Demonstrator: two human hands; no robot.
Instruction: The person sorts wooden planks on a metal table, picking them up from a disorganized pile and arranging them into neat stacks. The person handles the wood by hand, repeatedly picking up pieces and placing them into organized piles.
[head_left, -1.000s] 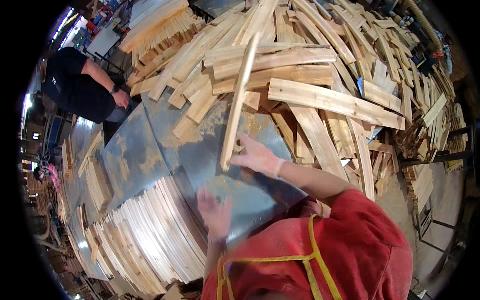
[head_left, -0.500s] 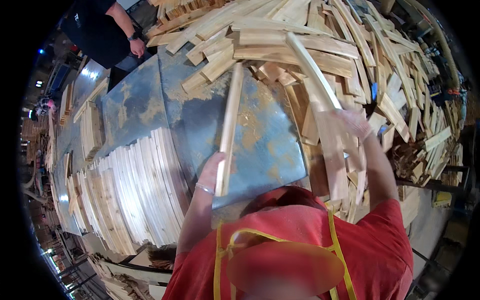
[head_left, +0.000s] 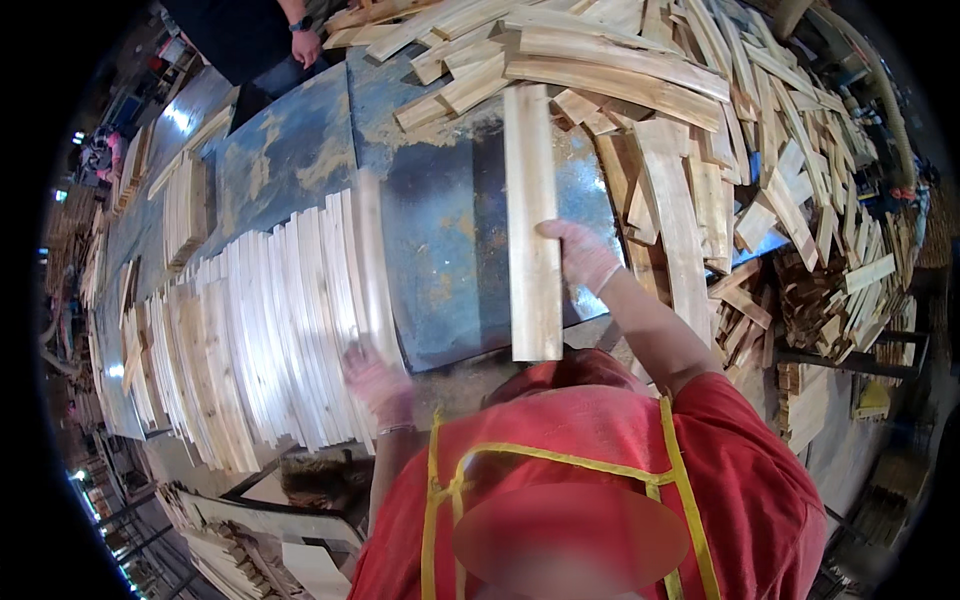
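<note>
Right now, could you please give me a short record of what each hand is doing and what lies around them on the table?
right hand: grips the right edge of a long wooden board lying flat on the table
left hand: blurred, at the near end of a thin slat beside the row of slats
table: blue, worn metal top
far side: loose pile of boards
other person: stands at the far left edge
</note>
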